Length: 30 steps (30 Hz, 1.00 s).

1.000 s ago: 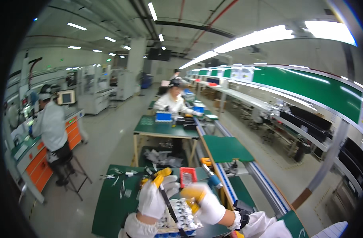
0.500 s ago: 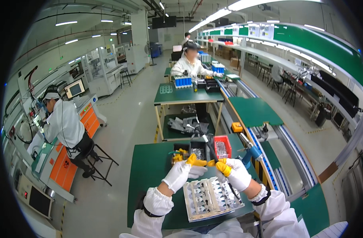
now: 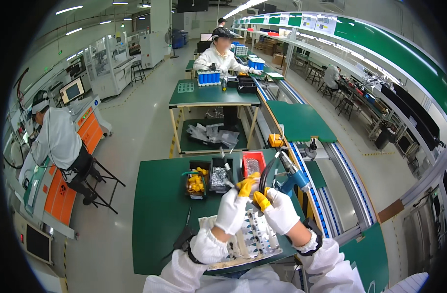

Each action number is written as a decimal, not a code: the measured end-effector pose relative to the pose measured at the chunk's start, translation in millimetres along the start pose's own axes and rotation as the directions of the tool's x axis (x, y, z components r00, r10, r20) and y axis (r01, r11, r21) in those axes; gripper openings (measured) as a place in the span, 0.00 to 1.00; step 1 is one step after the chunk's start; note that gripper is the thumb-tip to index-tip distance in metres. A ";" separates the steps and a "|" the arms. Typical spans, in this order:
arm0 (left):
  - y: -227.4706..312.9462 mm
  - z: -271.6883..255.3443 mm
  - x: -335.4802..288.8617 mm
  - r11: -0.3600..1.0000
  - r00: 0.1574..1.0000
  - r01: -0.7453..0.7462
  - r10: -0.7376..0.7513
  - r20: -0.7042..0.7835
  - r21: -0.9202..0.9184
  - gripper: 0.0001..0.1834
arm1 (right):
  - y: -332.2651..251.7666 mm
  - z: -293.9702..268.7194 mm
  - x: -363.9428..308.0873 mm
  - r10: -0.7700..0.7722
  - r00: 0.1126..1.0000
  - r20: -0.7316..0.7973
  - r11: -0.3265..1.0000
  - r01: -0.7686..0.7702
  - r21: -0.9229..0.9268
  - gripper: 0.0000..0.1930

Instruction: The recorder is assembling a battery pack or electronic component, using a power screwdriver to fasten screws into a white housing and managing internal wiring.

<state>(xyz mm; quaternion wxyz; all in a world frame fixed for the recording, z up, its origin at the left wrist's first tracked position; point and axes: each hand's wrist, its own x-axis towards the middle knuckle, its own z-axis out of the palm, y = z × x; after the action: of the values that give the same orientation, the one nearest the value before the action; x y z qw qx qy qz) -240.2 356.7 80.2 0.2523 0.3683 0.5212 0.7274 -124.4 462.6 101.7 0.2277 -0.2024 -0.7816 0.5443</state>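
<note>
Black cable [image 3: 265, 177] clamped in right hand [image 3: 280, 213], lengthwise curve toward far right; left hand [image 3: 232, 211] just beside, cannot tell whether pinching.

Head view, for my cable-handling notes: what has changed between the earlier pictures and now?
The left hand and right hand, apart a second ago, have come together. The black cable, then stretched across the left hand, now curves at the right hand's fingers; whether the left still grips it is unclear. The camera has shifted too. The white panel still lies on the green table.
</note>
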 end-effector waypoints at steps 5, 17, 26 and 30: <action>-12.0 9.7 -27.1 0.948 0.961 -0.029 -0.061 -0.270 -0.316 0.31 | 44.9 6.7 9.2 0.032 0.998 -0.061 0.991 -0.039 -0.126 0.09; -29.2 -15.9 -92.2 0.924 0.884 0.367 -0.382 -0.269 -0.107 0.17 | 85.6 -15.2 -5.1 -0.101 0.995 -0.011 0.987 0.099 -0.124 0.15; -32.5 -17.6 -88.9 0.904 0.851 0.397 -0.427 -0.305 -0.158 0.18 | 107.8 -13.7 -15.5 0.026 0.996 -0.081 0.996 -0.019 0.082 0.14; -31.6 -22.4 -95.5 0.883 0.847 0.467 -0.460 -0.266 -0.040 0.17 | 116.8 -7.2 -21.2 0.100 0.987 -0.122 0.979 -0.077 0.187 0.14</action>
<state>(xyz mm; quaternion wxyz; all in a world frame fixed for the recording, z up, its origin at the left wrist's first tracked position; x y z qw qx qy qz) -201.2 282.6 20.2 0.3427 0.1331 0.6331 0.6812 -95.0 494.1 -9.2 0.2713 -0.2507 -0.7025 0.6084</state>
